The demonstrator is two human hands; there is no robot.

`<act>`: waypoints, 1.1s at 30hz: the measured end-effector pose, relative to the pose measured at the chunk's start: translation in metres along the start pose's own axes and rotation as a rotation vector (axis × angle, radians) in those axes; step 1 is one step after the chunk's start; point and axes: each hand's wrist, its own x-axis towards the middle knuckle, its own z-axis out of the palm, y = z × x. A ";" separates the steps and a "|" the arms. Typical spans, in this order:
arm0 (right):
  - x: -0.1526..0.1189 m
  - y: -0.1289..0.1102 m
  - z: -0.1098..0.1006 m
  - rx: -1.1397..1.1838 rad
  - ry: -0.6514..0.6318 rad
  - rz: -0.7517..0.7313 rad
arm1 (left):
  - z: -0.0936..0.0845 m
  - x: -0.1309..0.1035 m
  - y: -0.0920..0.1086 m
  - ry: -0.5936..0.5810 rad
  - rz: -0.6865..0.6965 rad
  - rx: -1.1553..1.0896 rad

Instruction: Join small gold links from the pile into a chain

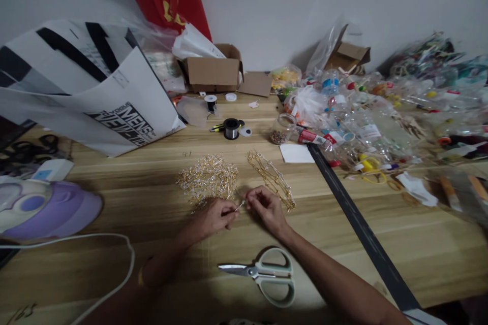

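My left hand (219, 215) and my right hand (263, 204) meet near the middle of the table, fingertips pinched. Between them runs a short piece of thin chain (240, 205), gripped by the left fingers, with its other end at the right fingertips; its details are too small to make out. Just behind my left hand lies a tangled heap of gold and silver chains (209, 176). Several chains (272, 180) are laid out lengthwise beyond my right hand. Scissors (263, 273) with pale handles rest on the table in front of me, blades pointing left.
Wire spools (231, 128) and a jar of beads (280, 131) stand farther back. Plastic bottles (366, 127) crowd the right side. A white paper bag (114, 101), a purple cap-like object (76, 208) and a white cable (125, 274) are on the left. A black strip (358, 218) crosses the table.
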 end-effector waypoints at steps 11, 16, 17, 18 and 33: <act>-0.005 0.007 -0.001 -0.253 -0.158 -0.069 | -0.008 -0.004 0.005 -0.075 0.075 0.218; -0.005 0.006 -0.001 -0.455 -0.247 -0.242 | -0.010 -0.008 0.011 -0.140 0.019 0.202; -0.005 0.006 -0.001 -0.490 -0.266 -0.274 | -0.011 -0.009 0.013 -0.151 0.014 0.195; -0.005 0.006 -0.001 -0.523 -0.279 -0.302 | -0.012 -0.009 0.014 -0.162 0.007 0.194; -0.006 0.010 -0.001 -0.707 -0.352 -0.457 | -0.022 -0.019 0.016 -0.143 0.078 0.583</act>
